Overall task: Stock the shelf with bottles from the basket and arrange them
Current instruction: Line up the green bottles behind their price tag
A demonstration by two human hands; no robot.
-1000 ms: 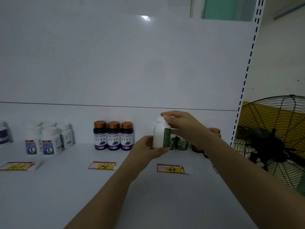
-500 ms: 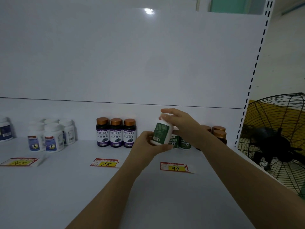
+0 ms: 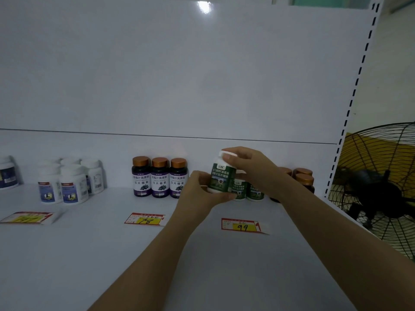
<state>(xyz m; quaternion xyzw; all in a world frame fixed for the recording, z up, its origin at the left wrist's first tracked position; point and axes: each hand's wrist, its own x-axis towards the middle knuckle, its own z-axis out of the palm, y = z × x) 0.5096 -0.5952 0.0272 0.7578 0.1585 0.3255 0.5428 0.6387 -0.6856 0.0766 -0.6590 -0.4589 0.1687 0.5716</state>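
A white bottle with a green label is held just above the white shelf, its label facing me. My left hand grips its lower part from the left. My right hand holds its white cap from above. Behind it stand two more green-label bottles against the back wall, partly hidden by my hands. The basket is out of view.
Three dark bottles with copper caps stand to the left, several white bottles further left, brown copper-capped bottles at the right end. Price tags 78 and 99 lie on the shelf. A black fan stands right of the shelf.
The bottle has been turned in my hands so that its green label faces me, and it has come upright. Both hands have kept their hold.
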